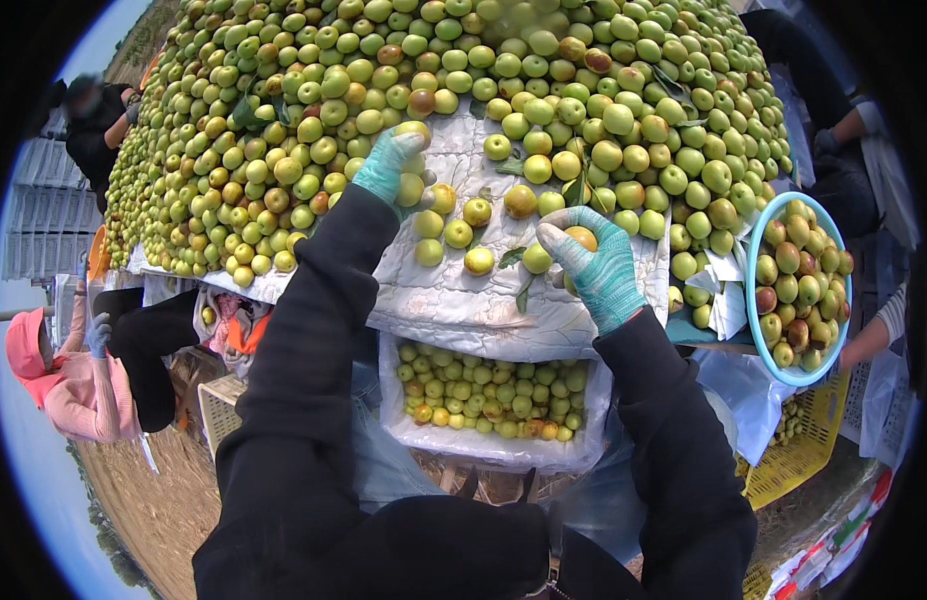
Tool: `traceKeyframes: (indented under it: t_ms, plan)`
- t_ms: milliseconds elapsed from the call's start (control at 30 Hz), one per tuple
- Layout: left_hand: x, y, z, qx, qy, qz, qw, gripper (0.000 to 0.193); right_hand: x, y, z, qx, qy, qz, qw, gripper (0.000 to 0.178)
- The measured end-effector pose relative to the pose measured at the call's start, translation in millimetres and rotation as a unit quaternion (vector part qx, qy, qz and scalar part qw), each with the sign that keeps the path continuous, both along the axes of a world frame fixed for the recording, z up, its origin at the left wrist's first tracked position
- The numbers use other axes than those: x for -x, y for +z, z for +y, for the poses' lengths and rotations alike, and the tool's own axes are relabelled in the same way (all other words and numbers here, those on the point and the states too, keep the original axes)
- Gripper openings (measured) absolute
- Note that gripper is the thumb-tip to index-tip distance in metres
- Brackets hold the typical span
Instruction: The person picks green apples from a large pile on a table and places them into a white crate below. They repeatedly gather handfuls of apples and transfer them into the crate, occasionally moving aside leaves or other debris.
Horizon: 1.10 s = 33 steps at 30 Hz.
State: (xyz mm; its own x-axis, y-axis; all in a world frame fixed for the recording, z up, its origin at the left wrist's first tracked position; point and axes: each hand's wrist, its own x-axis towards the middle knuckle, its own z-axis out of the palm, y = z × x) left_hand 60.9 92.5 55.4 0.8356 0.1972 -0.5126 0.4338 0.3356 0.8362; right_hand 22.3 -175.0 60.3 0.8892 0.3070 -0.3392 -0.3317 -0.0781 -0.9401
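Observation:
A large heap of green jujubes (313, 110), some with brown-red patches, covers the far side of a white quilted cloth (453, 300). My left hand (386, 168), in a teal and grey knitted glove, is closed on a jujube (413, 134) at the heap's edge. Another jujube (410, 188) sits against its palm. My right hand (605, 268), gloved alike, is closed around a yellowish jujube (581, 238) above the cloth. Between the hands lie several loose jujubes (476, 212) and a few leaves. Below the cloth's near edge, a plastic-lined crate (393, 400) holds many jujubes.
At the right stands a light-blue round basin (761, 345) of browner jujubes, above a yellow crate (818, 425). A person in pink (88, 390) sits at the left; another in black (93, 140) is farther back. Stacked white crates (43, 215) stand behind them.

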Motion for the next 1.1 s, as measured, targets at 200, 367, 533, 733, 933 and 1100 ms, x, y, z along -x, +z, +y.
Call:
traceKeyframes:
  t_ms: [200,367,533,733,933,1100]
  plan:
    - [148.1,26.2,29.7,0.209,-0.142,0.147,0.956,0.047,-46.8,-1.2,70.7,0.622,0.317,-0.344,0.628,0.036]
    - [224.3,-67.4,9.6,-0.278,-0.453,0.232,0.815,0.066,-21.1,17.0,44.1,0.398,0.247,-0.339,0.816,0.042]
    - [228.0,-103.7,-12.2,-0.487,-0.487,0.172,0.704,0.079,114.1,2.0,6.3,-0.134,0.132,0.262,0.947,0.055]
    - [167.4,-29.5,-10.4,-0.312,-0.34,-0.035,0.886,0.04,147.9,-27.6,-4.2,0.014,0.198,0.258,0.946,0.058]
    - [26.7,-38.0,-16.8,-0.637,-0.335,-0.182,0.669,0.037,106.8,-5.0,-2.5,0.103,0.294,-0.059,0.948,0.042]
    - [27.4,-38.0,-27.7,-0.59,-0.297,-0.187,0.727,0.024,94.1,5.5,1.8,0.046,0.143,-0.008,0.989,0.028]
